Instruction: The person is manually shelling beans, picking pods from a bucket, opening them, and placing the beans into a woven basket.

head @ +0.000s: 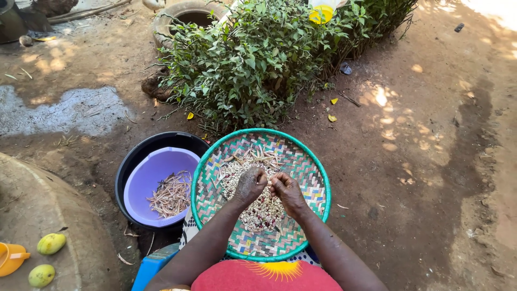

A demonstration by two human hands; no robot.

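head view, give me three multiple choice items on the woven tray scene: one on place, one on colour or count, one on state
1. Where is the purple basin?
A. inside a black basin, at the tray's left
B. on the tray
C. under the bush

2. What colour is the tray rim?
A. red
B. green
C. white

3. What are the hands doing?
A. resting apart on the ground
B. lifting the basin
C. meeting over the beans, fingers pinched on a pod

Key: 1 A, the purple basin sits nested in the black basin left of the tray. 2 B, a green band runs round the rim. 3 C, the left hand and right hand meet above the beans, pinching a thin pod.
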